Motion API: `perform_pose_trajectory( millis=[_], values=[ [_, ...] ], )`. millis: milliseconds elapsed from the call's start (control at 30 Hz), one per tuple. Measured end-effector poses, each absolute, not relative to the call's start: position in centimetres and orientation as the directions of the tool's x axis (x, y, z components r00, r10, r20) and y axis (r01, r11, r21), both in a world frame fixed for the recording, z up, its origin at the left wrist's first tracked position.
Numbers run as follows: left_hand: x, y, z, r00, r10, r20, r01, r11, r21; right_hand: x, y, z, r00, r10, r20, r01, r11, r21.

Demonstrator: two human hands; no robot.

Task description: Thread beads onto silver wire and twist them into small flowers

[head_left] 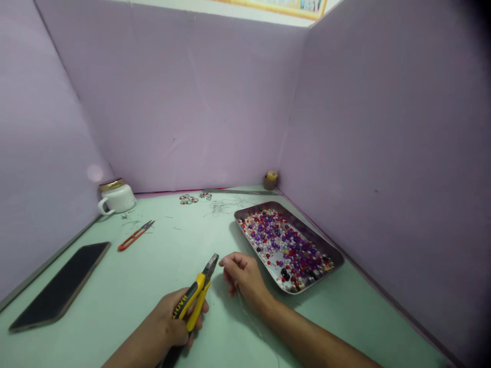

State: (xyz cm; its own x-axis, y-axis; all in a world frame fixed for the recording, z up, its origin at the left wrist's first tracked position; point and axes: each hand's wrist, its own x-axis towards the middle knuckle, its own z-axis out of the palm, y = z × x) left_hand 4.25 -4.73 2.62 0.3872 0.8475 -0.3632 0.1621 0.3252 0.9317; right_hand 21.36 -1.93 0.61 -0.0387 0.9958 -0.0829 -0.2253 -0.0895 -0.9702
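Observation:
My left hand [180, 319] is wrapped round the yellow and black handles of the pliers [198, 294]. The pliers' metal jaws point up and away, close to the fingertips of my right hand [241, 278]. The thumb and index finger of my right hand are pinched together beside the jaws. A thin, pale wire or thread [251, 319] runs from under that hand toward the front edge. What lies between the fingertips is too small to make out. Just right of my right hand is a metal tray [289, 291] with many purple, red, white and black beads.
A dark phone [63, 286] lies at the left, near red-handled snips [134, 237]. Behind them stands a white lidded mug [119, 198]. Beaded rings [188, 199], thin wire pieces [220, 206] and a small pot [270, 180] are at the back. Purple walls enclose the table.

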Motion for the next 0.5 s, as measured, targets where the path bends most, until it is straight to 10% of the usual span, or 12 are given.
perform_pose_trajectory(
  millis=[333,500],
  values=[
    [4.8,-4.9,3.4,0.302,0.886,-0.353,0.348,0.242,0.905,21.4,-2.0,0.4,-0.014,0.999,-0.037,0.000,-0.037,-0.999],
    [1.4,-2.1,3.5,-0.158,0.963,-0.217,0.327,0.259,0.909,21.4,-2.6,0.7,0.020,1.000,0.011,-0.008,0.011,-1.000]
  ],
)
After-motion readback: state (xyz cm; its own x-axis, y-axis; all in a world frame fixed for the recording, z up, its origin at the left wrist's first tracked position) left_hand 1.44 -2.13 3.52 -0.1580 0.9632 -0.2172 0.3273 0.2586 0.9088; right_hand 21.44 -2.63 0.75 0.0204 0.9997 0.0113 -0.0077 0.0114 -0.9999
